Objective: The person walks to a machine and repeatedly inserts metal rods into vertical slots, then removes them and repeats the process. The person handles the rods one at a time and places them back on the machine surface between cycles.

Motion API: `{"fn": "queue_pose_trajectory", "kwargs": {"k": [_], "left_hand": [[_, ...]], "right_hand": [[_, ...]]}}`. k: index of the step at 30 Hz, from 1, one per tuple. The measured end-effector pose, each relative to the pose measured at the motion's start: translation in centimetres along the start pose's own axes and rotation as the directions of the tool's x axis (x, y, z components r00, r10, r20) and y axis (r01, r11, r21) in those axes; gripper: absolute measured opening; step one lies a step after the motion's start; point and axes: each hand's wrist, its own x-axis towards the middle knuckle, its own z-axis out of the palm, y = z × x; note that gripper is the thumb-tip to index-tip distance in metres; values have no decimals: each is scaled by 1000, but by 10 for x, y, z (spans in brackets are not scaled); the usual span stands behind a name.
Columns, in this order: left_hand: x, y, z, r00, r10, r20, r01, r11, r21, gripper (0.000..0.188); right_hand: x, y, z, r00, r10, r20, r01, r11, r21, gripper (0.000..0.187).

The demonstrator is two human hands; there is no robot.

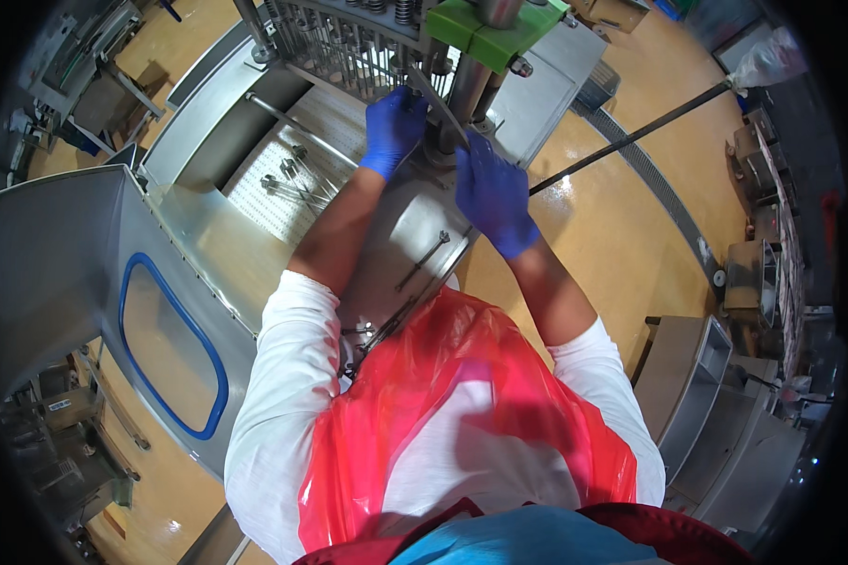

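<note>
- Loose rod (422, 262) lies on the worktop (372, 268), seemingly kept within reach.
- Right hand (493, 193) grips a metal bar (441, 108), slanted toward upright rods (353, 56), perhaps for leverage.
- Left hand (393, 132) curls beside them; its hold is hidden.

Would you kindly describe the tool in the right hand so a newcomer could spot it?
Find the bright green block at the top, then, below it, the blue-gloved right hand. The metal tool slants up and left from that hand; unlike the thin upright rods to its left, it is flat and tilted.
</note>
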Motion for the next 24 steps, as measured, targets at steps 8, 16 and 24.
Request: {"fn": "queue_pose_trajectory", "kwargs": {"k": [8, 16, 24], "left_hand": [[1, -6, 4, 999, -50, -7, 50, 995, -84, 19], [-5, -4, 6, 985, -152, 80, 157, 986, -58, 25], [4, -10, 1, 952, -207, 227, 218, 976, -21, 26]], "right_hand": [[16, -12, 14, 997, -28, -69, 20, 994, -111, 18], [14, -6, 21, 998, -1, 56, 14, 973, -228, 13], [12, -8, 18, 999, -4, 38, 9, 988, -155, 18]]}}
